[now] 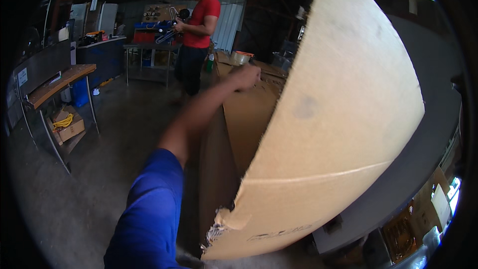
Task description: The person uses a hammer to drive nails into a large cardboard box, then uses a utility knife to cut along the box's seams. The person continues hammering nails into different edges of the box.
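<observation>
A large sheet of brown cardboard (328,109) rises in front of me and fills the right half of the view. It has a horizontal crease low down and a torn, frayed lower left corner. My left arm, in a blue sleeve, reaches forward along its left side. My left hand (245,78) is closed, its fingers curled over more brown cardboard (251,112) behind the sheet; what lies inside the fingers is hidden. Just beyond the hand sits a pale round roll (241,58) with an orange rim. My right hand does not show.
A person in a red shirt (204,17) stands ahead, handling a tool-like object. At left is a wood-topped bench (62,84), with a box holding yellow cord (63,121) under it. A metal table (149,47) stands farther back. Clutter (398,234) lies at lower right.
</observation>
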Demonstrator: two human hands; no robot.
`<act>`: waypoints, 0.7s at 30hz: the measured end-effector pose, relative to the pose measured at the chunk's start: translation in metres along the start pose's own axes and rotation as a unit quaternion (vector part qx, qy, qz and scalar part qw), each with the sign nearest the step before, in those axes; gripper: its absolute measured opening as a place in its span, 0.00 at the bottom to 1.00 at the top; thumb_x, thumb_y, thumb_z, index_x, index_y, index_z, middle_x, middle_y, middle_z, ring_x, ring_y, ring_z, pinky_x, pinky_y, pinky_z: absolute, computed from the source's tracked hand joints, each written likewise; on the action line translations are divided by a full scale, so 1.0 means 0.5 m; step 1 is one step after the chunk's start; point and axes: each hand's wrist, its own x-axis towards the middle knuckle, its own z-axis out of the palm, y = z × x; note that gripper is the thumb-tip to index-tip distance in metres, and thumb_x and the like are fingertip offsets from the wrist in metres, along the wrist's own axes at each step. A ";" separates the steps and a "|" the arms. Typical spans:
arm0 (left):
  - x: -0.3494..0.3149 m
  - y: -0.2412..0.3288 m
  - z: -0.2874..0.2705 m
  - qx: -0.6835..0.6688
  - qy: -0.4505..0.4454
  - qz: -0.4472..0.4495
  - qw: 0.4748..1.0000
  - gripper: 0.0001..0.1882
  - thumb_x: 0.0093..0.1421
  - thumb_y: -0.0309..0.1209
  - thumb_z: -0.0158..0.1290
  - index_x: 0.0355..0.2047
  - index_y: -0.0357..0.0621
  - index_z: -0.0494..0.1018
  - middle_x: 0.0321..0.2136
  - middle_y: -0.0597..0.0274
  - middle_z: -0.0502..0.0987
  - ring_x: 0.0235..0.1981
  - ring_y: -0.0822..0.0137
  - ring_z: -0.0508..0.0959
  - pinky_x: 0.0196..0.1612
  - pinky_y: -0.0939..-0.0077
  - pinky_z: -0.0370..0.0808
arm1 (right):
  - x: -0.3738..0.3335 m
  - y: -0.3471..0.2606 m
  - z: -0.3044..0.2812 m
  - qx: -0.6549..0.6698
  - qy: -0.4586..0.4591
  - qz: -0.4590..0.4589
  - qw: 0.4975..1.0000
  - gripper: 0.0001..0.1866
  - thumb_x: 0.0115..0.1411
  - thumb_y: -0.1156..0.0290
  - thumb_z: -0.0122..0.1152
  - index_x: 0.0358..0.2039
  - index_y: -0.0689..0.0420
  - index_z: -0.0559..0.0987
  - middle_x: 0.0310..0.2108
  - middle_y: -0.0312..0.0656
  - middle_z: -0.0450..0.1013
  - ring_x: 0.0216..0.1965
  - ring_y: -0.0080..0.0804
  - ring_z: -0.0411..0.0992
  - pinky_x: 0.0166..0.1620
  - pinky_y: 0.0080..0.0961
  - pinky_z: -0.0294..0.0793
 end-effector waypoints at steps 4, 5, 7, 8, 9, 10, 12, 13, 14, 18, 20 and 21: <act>-0.018 -0.029 -0.062 -0.155 0.183 0.105 0.965 0.09 0.65 0.35 0.54 0.35 0.42 0.77 0.29 0.52 0.82 0.33 0.54 0.83 0.38 0.61 0.78 | -0.026 0.131 0.013 -0.092 0.036 -0.074 0.992 0.14 0.55 0.66 0.63 0.33 0.66 0.80 0.23 0.48 0.78 0.25 0.38 0.80 0.29 0.35 0.80; -0.064 0.001 -0.079 -0.127 0.240 0.082 0.959 0.12 0.66 0.38 0.54 0.35 0.41 0.77 0.29 0.53 0.82 0.33 0.57 0.83 0.38 0.63 0.78 | -0.045 0.186 -0.006 -0.118 0.053 -0.076 0.989 0.14 0.55 0.66 0.63 0.33 0.66 0.80 0.23 0.48 0.78 0.25 0.38 0.81 0.29 0.35 0.80; -0.181 0.020 -0.107 -0.163 0.294 0.059 0.940 0.14 0.67 0.39 0.54 0.42 0.41 0.79 0.31 0.57 0.83 0.33 0.66 0.83 0.39 0.69 0.79 | -0.067 0.204 -0.024 -0.050 0.037 -0.009 0.998 0.17 0.51 0.63 0.63 0.28 0.68 0.82 0.24 0.55 0.79 0.28 0.43 0.82 0.33 0.41 0.80; -0.248 -0.001 -0.131 -0.165 0.313 0.045 0.934 0.14 0.67 0.37 0.55 0.46 0.41 0.80 0.32 0.59 0.84 0.33 0.70 0.83 0.40 0.72 0.79 | -0.075 0.165 -0.028 0.006 -0.020 0.015 1.000 0.17 0.51 0.63 0.62 0.29 0.69 0.82 0.23 0.54 0.79 0.28 0.43 0.82 0.32 0.41 0.79; -0.327 -0.032 -0.158 -0.139 0.310 0.003 0.941 0.16 0.67 0.36 0.56 0.49 0.38 0.78 0.36 0.59 0.84 0.36 0.71 0.82 0.41 0.71 0.79 | -0.085 0.137 -0.041 0.007 -0.033 -0.010 0.999 0.16 0.51 0.64 0.62 0.29 0.68 0.82 0.22 0.52 0.79 0.26 0.41 0.81 0.30 0.40 0.78; -0.402 -0.052 -0.145 -0.132 0.305 -0.040 0.942 0.19 0.67 0.34 0.57 0.53 0.34 0.76 0.39 0.60 0.83 0.39 0.73 0.81 0.42 0.71 0.79 | -0.080 0.179 -0.055 -0.009 -0.022 -0.015 1.000 0.14 0.51 0.66 0.61 0.28 0.67 0.81 0.20 0.50 0.78 0.23 0.38 0.79 0.28 0.38 0.77; -0.594 -0.015 -0.083 -0.385 0.296 -0.105 0.868 0.29 0.59 0.40 0.65 0.58 0.42 0.74 0.53 0.45 0.78 0.53 0.61 0.80 0.50 0.64 0.79 | -0.105 0.170 -0.080 0.042 -0.055 0.007 0.998 0.11 0.52 0.68 0.60 0.28 0.66 0.79 0.19 0.44 0.75 0.21 0.33 0.76 0.26 0.35 0.74; -0.705 0.021 -0.043 -0.335 0.330 -0.110 0.876 0.22 0.63 0.36 0.61 0.55 0.40 0.76 0.44 0.53 0.81 0.43 0.68 0.80 0.46 0.70 0.78 | -0.116 0.177 -0.091 0.025 -0.046 -0.039 0.998 0.10 0.53 0.69 0.59 0.28 0.65 0.79 0.19 0.43 0.75 0.21 0.31 0.75 0.25 0.33 0.74; -0.810 0.053 -0.024 -0.277 0.369 -0.101 0.882 0.17 0.67 0.31 0.57 0.53 0.38 0.78 0.36 0.61 0.84 0.34 0.75 0.81 0.41 0.77 0.78 | -0.122 0.166 -0.096 0.120 -0.087 0.003 0.989 0.11 0.52 0.69 0.60 0.29 0.65 0.79 0.20 0.41 0.75 0.20 0.30 0.74 0.25 0.31 0.73; -1.241 0.144 0.192 -0.361 0.304 -0.379 0.796 0.19 0.64 0.25 0.60 0.55 0.35 0.77 0.35 0.66 0.81 0.33 0.77 0.78 0.41 0.80 0.77 | -0.146 0.128 -0.135 0.101 -0.103 -0.005 0.990 0.11 0.52 0.68 0.61 0.30 0.64 0.79 0.24 0.43 0.77 0.25 0.30 0.75 0.30 0.29 0.74; -1.400 0.225 0.316 -0.358 0.215 -0.514 0.749 0.19 0.62 0.24 0.61 0.54 0.36 0.77 0.37 0.64 0.82 0.36 0.75 0.79 0.44 0.78 0.78 | -0.156 0.132 -0.151 0.075 -0.116 -0.023 0.990 0.10 0.53 0.70 0.60 0.31 0.65 0.77 0.23 0.42 0.76 0.23 0.30 0.75 0.28 0.30 0.75; -1.472 0.250 0.390 -0.455 0.263 -0.514 0.678 0.16 0.63 0.24 0.60 0.52 0.37 0.78 0.36 0.64 0.82 0.35 0.75 0.80 0.41 0.78 0.80 | -0.156 0.121 -0.158 0.062 -0.123 -0.040 0.990 0.10 0.54 0.71 0.60 0.31 0.66 0.77 0.22 0.42 0.76 0.23 0.30 0.75 0.28 0.30 0.75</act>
